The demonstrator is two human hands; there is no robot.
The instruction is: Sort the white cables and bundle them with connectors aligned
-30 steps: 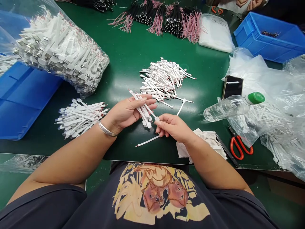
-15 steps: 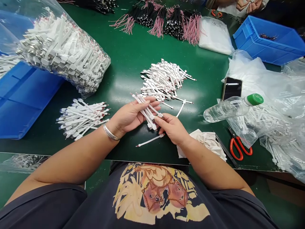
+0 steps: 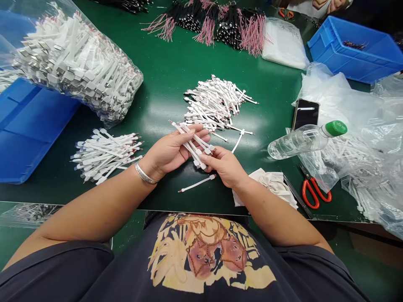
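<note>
White short leads (image 3: 192, 144), a bundle too packed to count, lie across the left hand (image 3: 170, 153), whose fingers are closed on them, above the green mat (image 3: 163, 84), near middle; the right hand (image 3: 226, 167) pinches their near ends; one single lead (image 3: 197, 183) lies just nearer; two heaps, a far pile (image 3: 217, 100) and a left pile (image 3: 103, 153); one pair of red scissors (image 3: 313, 191) to the right.
</note>
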